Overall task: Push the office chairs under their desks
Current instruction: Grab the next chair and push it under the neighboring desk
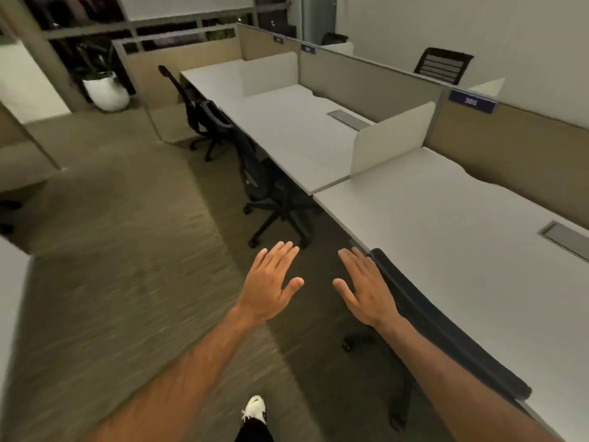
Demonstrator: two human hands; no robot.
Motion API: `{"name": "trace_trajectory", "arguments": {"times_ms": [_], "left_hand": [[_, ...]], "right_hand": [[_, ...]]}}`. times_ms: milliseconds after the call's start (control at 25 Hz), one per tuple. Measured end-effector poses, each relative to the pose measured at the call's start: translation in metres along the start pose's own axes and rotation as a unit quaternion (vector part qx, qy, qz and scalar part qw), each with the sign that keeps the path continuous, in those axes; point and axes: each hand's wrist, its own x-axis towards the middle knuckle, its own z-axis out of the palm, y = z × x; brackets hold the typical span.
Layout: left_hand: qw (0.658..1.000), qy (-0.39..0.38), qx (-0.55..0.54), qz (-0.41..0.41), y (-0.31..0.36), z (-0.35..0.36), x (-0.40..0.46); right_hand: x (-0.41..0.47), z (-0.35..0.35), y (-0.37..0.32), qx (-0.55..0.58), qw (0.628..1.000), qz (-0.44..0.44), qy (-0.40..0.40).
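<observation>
Both hands are hanging flat and spread in the head view, gripping nothing: the left hand [271,283] over the carpet [127,266], the right hand [366,290] just beside the near chair [446,327], maybe brushing its back. That chair is sitting tight against the near counter [446,237], apparently tucked in. Farther left, the middle chair [264,186] is standing at the next counter [287,129], seemingly only partly under; the far chair [197,106] is standing clearly out. Pushing well means pressing evenly on the backrest top, square to the counter edge, so the castors are rolling straight. A white planter [106,90] is standing far left, clear of the aisle.
</observation>
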Motion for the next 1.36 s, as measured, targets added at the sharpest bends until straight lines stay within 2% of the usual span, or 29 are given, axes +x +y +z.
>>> {"name": "trace_trajectory", "arguments": {"times_ms": [360,720,920,1160,1360], "left_hand": [[0.991,0.052,0.027,-0.123,-0.110,-0.079,-0.079],[0.986,0.056,0.058,-0.145,-0.267,-0.137,-0.114],[0.985,0.015,0.062,-0.159,-0.338,-0.148,-0.116],[0.978,0.036,0.043,-0.201,-0.425,-0.152,-0.093],[0.974,0.036,0.032,-0.221,-0.510,-0.148,-0.043]], "right_hand": [[0.089,0.076,-0.148,0.056,0.990,-0.126,-0.027],[0.195,0.157,-0.278,0.053,0.981,-0.180,-0.043],[0.247,0.200,-0.321,0.043,0.981,-0.172,-0.074],[0.320,0.254,-0.344,0.034,0.975,-0.190,-0.115],[0.424,0.303,-0.352,0.050,0.970,-0.203,-0.125]]}}
